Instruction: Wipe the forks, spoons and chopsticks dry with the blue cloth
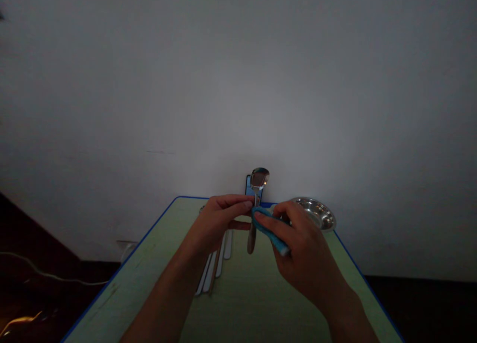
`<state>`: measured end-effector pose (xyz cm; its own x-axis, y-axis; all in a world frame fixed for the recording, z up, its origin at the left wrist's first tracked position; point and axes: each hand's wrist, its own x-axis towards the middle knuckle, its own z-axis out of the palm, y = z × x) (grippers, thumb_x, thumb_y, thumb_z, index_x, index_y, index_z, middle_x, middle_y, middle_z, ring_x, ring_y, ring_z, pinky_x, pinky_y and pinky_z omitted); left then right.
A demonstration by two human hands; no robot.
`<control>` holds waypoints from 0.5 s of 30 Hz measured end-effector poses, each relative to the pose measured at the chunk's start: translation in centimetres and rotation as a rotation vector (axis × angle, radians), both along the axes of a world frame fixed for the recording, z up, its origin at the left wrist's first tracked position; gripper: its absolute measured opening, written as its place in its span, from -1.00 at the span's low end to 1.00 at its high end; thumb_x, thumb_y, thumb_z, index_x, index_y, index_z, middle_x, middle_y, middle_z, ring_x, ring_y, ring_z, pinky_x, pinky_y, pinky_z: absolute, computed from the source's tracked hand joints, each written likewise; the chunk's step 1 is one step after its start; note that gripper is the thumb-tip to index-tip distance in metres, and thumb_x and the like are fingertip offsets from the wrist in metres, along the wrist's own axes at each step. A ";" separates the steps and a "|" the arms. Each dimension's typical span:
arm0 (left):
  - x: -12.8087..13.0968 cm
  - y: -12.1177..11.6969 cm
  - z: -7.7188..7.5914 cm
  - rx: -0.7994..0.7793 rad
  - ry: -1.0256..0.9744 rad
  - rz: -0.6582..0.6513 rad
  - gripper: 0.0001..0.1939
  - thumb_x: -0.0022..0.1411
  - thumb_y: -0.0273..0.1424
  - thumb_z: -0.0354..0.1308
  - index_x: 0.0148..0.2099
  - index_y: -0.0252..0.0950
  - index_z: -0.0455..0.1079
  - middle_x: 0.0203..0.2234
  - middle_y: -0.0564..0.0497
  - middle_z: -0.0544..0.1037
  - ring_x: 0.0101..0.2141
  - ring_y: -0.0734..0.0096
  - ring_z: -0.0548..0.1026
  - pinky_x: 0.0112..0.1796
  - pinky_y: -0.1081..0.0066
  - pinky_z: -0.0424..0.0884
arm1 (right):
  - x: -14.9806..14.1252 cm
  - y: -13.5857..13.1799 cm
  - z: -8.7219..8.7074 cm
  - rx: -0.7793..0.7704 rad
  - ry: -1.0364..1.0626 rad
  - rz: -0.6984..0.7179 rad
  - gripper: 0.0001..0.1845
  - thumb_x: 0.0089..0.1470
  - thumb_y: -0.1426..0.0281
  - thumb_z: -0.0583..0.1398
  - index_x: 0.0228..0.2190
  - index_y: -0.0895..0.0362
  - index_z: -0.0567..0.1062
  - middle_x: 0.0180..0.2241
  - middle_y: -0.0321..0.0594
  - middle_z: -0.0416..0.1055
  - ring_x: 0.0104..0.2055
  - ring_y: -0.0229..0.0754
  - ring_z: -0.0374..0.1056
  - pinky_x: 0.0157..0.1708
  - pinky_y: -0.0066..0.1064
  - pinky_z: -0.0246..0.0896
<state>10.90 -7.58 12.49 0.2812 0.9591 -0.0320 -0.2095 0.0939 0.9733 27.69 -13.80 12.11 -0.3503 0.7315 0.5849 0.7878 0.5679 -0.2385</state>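
So I had the spoon (pixel 259 179) up between my hands, over the worktop (pixel 257 303), nearly upright with the scoop end on top and the handle's tip poking out underneath. My left hand (pixel 218 217) was pinching the handle between thumb and fingers. My right hand (pixel 302 241) was closed around a blue cloth (pixel 271 231), one end of it pressed on the handle just below that pinch. Both hands were really close; couldn't tell if the fingers actually touched.

Looked to me like the wiping step, on the handle. I'd say the next move called for a steady left pinch so the spoon didn't twist, plus light, even pressure with the cloth along the metal. My guess is a slick handle could slip pretty easily.

Below my left hand lay a row of handles (pixel 209 276), their far ends partly hidden behind it. A shiny metal bowl (pixel 325 214) sat just beyond my right hand, and a phone (pixel 248 188) stood past the spoon, partly blocked by it.
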 end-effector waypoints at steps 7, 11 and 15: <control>0.1 0.1 0.1 0.002 0.009 0.013 -0.82 -0.08 -0.37 0.32 -0.35 -0.29 0.52 -0.38 0.00 0.59 -0.41 0.40 0.51 -0.42 0.43 0.48 | -0.1 -0.1 0.2 -0.029 -0.030 0.006 -0.40 -0.12 0.66 0.05 -0.01 0.06 0.36 -0.22 -0.14 0.18 -0.18 -0.12 0.13 -0.22 -0.21 0.18; 0.2 0.2 0.0 -0.002 0.000 0.017 -0.84 -0.08 -0.38 0.33 -0.37 -0.27 0.51 -0.42 0.04 0.57 -0.43 0.45 0.49 -0.44 0.46 0.47 | -0.1 -0.1 0.2 -0.047 -0.053 0.009 -0.38 -0.14 0.68 0.04 -0.02 0.06 0.37 -0.23 -0.15 0.18 -0.18 -0.12 0.12 -0.21 -0.21 0.17; 0.2 0.3 0.0 -0.005 -0.010 0.024 -0.85 -0.07 -0.38 0.32 -0.37 -0.28 0.50 -0.46 0.05 0.56 -0.43 0.45 0.49 -0.45 0.48 0.46 | -0.1 -0.1 0.2 -0.067 -0.063 0.019 -0.37 -0.16 0.69 0.04 -0.02 0.06 0.36 -0.22 -0.15 0.17 -0.18 -0.13 0.12 -0.21 -0.21 0.17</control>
